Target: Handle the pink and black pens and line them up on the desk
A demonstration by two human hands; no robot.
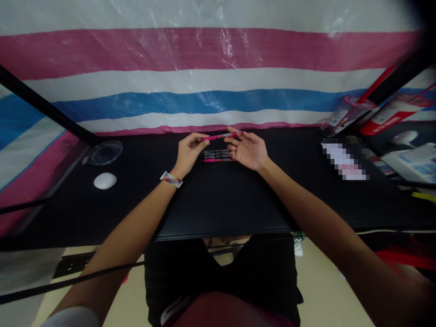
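Note:
A pink pen (223, 136) is held level above the black table, spanning both hands. My left hand (191, 150), with a colourful woven band (171, 179) at its wrist, pinches the pen's left end between thumb and fingers. At the other end, my right hand (250, 150) has its palm turned up and the pen's tip between thumb and index finger; its other fingers are loosely curled. Just below lie several dark pens (216, 153) in a row, with another pink pen (214, 160) nearest me. The right fingers partly cover their right ends.
On the black table (221, 204), a white egg-shaped object (105, 180) and a clear round lid (104, 153) lie left. Rightward stand a red-rimmed tub (347, 113) and a red-and-white tub (391, 113), near a blurred-out item (344, 159). A striped sheet (204, 50) hangs behind.

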